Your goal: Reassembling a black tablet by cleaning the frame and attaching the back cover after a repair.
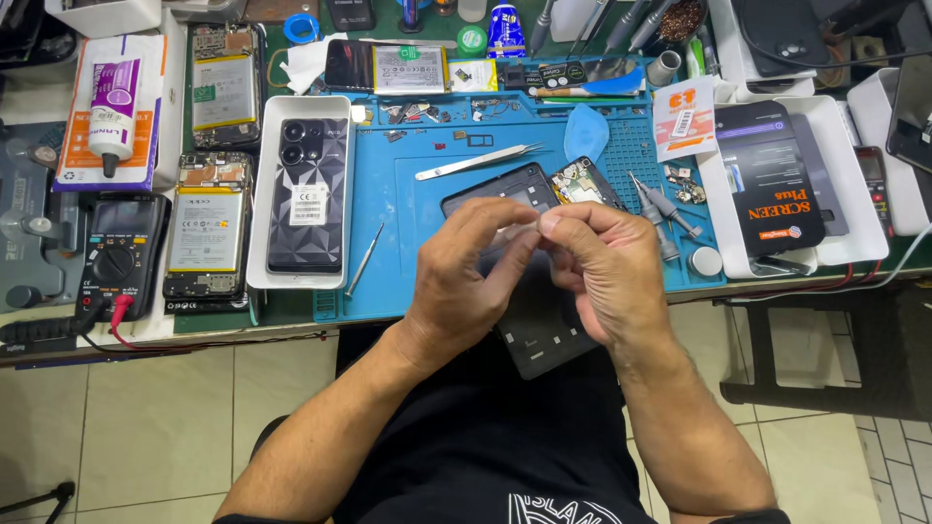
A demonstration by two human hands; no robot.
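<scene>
Head view, item one: my left hand and my right hand, both raised over the near edge of the blue repair mat, fingertips meeting in a pinching grip on something too small or too clear for me to make out; it may be a thin film or strip. Item two: the dark phone frame, lying below my hands, partly on the mat and partly out past the tabletop edge over my lap, its upper end near the opened phone body. Risk, as I judge it: the frame overhangs with neither hand bearing on it, so a nudge from my wrists could tip it off to the tiled floor. Item three: tweezers and a slim metal pry tool, loose on the mat, well apart from my hands. Item four: small screwdrivers just beside my right hand; a careless sweep could scatter them, or the tiny parts nearby. Item five: a white tray holding a patterned black phone, to the left.
</scene>
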